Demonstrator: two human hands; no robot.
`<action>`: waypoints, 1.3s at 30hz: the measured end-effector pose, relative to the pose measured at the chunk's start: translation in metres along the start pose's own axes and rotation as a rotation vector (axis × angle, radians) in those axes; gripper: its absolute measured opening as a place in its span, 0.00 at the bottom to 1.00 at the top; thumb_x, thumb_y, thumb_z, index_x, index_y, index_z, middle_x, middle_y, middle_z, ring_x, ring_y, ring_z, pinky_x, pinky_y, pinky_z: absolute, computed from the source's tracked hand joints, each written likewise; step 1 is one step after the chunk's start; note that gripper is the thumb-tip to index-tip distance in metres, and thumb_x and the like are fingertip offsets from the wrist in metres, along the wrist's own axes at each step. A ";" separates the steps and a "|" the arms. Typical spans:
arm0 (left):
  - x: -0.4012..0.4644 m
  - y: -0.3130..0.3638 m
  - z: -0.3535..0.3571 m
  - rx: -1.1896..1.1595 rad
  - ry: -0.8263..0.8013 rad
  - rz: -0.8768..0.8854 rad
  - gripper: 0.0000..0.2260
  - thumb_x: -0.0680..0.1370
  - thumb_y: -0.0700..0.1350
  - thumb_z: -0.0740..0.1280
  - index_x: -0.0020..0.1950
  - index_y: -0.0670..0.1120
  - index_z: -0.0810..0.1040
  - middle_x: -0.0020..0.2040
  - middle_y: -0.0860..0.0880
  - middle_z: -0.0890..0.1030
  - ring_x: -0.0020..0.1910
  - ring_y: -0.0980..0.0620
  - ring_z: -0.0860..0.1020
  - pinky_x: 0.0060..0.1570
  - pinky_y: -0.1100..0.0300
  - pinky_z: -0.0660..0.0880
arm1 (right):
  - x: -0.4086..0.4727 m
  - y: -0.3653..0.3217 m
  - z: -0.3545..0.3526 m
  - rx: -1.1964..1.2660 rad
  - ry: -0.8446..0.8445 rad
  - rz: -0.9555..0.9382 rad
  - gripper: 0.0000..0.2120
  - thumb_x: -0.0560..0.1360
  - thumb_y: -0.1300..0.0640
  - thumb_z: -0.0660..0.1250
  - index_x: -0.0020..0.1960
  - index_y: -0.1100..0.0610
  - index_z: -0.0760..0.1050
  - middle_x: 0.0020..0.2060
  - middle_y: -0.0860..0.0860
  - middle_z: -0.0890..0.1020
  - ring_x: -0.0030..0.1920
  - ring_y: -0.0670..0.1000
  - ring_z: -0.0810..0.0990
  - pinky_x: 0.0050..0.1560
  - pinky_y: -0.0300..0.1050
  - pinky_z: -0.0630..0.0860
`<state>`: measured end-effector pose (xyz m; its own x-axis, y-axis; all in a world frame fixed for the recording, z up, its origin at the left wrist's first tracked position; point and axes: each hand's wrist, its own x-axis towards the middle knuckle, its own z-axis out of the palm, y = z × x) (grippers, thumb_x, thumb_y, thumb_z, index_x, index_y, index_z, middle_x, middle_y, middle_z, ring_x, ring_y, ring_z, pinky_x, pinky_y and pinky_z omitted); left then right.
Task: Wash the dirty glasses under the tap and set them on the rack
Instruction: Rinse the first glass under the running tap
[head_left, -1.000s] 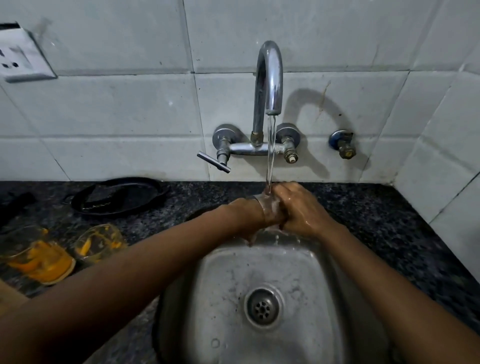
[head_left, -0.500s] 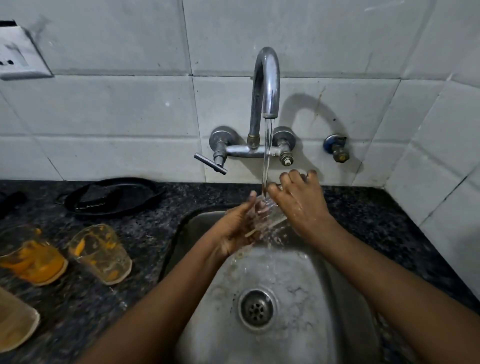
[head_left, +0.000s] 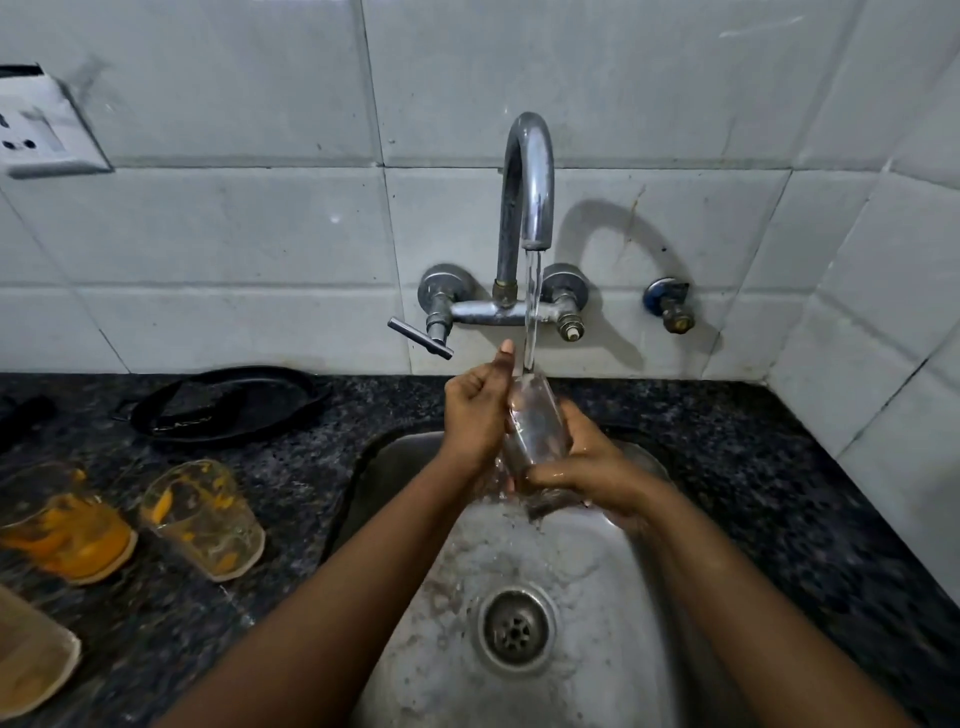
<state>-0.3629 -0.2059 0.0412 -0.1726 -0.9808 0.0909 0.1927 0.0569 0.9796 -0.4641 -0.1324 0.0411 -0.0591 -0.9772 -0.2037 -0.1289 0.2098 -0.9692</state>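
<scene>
**Wet glass under a running tap, rack not in sight**

Head view, the only one I have. What worries me most is slip: the glass (head_left: 535, 431) is streaming wet and tilted, and my right hand (head_left: 587, 467) grips only its lower part, fingers curled round it near the base. If that grip loosens, I judge the glass drops onto the steel sink (head_left: 613, 613) directly below and may chip or break. My left hand (head_left: 475, 410) is curled against the glass's left side, thumb raised beside the stream; whether its fingers wrap the glass or merely rub it I cannot tell. Water from the tap (head_left: 527, 176) lands on the upper end and could splash outward.

The glass sits centre frame, over the back of the sink, just under the spout. It looks clear, with no orange residue that I can make out through the water.

On the dark surface (head_left: 311, 493) at lower left lie two dirty glasses (head_left: 205, 519), smeared orange inside, lying on their sides and close together. No rack shows, so I would have to look for it with a slippery load in my hands.
</scene>
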 end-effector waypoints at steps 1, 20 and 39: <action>0.001 -0.001 -0.001 0.028 -0.005 0.002 0.21 0.79 0.50 0.61 0.26 0.45 0.68 0.18 0.52 0.70 0.18 0.58 0.67 0.22 0.67 0.68 | -0.001 0.000 0.001 0.013 0.012 0.035 0.35 0.65 0.69 0.73 0.67 0.54 0.63 0.56 0.53 0.78 0.48 0.50 0.82 0.48 0.52 0.81; 0.016 0.029 -0.015 1.379 -1.118 0.339 0.28 0.71 0.44 0.70 0.70 0.45 0.66 0.70 0.45 0.67 0.69 0.50 0.65 0.71 0.58 0.61 | 0.037 -0.008 -0.020 -0.990 0.226 -0.461 0.33 0.63 0.60 0.75 0.64 0.52 0.66 0.58 0.52 0.75 0.59 0.55 0.72 0.59 0.59 0.72; 0.004 0.000 0.016 0.371 0.202 0.099 0.23 0.77 0.54 0.63 0.24 0.46 0.69 0.23 0.48 0.68 0.24 0.52 0.65 0.29 0.60 0.63 | 0.017 -0.014 0.018 -1.204 0.350 -0.209 0.51 0.64 0.50 0.75 0.73 0.52 0.42 0.55 0.58 0.76 0.52 0.59 0.79 0.48 0.52 0.76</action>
<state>-0.3793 -0.2072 0.0449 0.0288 -0.9820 0.1866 -0.1683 0.1792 0.9693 -0.4455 -0.1527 0.0486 -0.1629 -0.9732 0.1626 -0.9707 0.1285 -0.2032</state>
